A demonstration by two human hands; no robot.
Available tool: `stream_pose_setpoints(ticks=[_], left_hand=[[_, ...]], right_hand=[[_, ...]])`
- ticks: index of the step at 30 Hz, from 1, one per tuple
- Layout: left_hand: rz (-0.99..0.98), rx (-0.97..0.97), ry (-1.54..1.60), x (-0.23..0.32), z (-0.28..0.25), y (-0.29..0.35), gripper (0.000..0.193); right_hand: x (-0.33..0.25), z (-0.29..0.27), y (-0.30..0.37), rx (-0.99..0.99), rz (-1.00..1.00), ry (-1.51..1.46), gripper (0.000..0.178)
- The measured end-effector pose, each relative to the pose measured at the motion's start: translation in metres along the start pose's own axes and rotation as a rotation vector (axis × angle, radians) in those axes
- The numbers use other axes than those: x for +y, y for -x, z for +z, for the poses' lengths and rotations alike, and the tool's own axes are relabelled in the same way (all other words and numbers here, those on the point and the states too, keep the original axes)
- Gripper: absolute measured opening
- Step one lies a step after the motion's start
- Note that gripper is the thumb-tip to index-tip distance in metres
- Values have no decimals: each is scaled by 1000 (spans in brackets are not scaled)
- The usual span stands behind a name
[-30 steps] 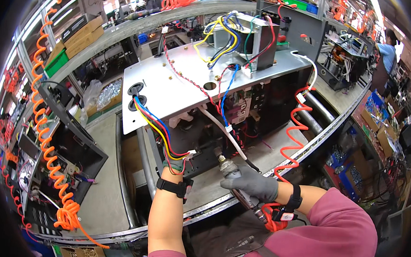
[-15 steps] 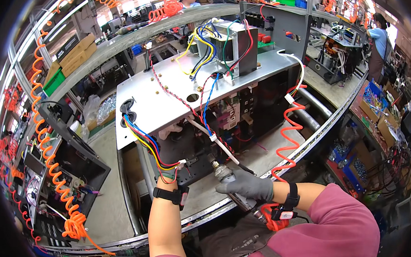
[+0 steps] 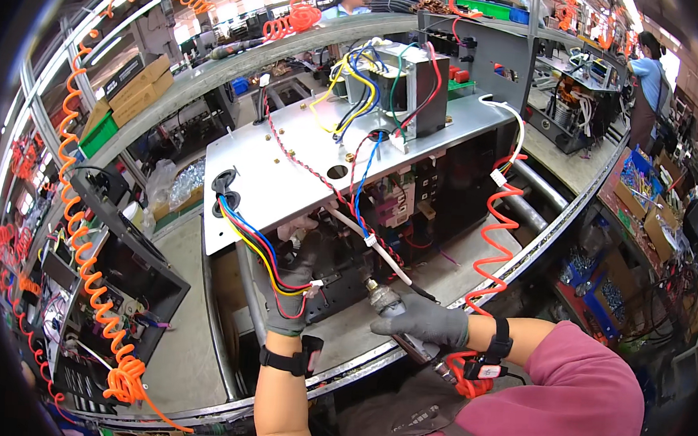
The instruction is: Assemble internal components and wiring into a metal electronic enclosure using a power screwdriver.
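Observation:
My right hand [image 3: 430, 322], in a grey glove, is wrapped round a pneumatic screwdriver [image 3: 388, 299]. Its tip points up and away, toward the dark lower part of a machine unit. My left hand [image 3: 285, 314], also gloved, reaches in under the unit's silvery metal plate [image 3: 260, 173]. A bundle of red, blue, yellow and black wires [image 3: 261, 248] with a white connector [image 3: 315, 285] hangs across this hand. Its fingers are in shadow, so what they touch is hidden. Beside the screwdriver tip hangs a white sleeved cable [image 3: 384, 254] with a black end.
A transformer [image 3: 429, 91] with coloured leads stands on the plate. An orange coiled air hose [image 3: 486, 258] hangs at the right, another coiled hose [image 3: 93, 282] at the left. A dark chassis [image 3: 149, 278] sits at the left. Steel rollers [image 3: 525, 213] lie at the right. Two people work farther back.
My left hand has drawn back a little toward me, showing more of its glove below the wires. My right hand still grips the screwdriver. The whole view has shifted slightly.

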State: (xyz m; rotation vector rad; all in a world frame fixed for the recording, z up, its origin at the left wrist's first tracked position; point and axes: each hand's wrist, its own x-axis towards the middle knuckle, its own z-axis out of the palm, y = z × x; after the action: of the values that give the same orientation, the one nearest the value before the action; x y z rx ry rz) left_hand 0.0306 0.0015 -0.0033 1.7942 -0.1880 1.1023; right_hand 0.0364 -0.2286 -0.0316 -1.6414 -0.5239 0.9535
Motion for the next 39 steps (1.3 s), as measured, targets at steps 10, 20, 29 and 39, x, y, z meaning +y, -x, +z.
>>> stream_pose_setpoints(ticks=[10,20,29,39], left_hand=[[-652,-217,1029,-60,-27,-24,61],[-617,-192,1035,-41,-34,-16,80],[-643,-282,1186,-53,-37,-12,80],[-767,51,1059,-80,-34,0,55]], right_hand=[[-15,-7,2,-88,92,-11,35],[-30,-4,1,-56,268,-14,35],[-26,6,-2,20,133,-55,23],[-27,0,-3,-47,242,39,33]])
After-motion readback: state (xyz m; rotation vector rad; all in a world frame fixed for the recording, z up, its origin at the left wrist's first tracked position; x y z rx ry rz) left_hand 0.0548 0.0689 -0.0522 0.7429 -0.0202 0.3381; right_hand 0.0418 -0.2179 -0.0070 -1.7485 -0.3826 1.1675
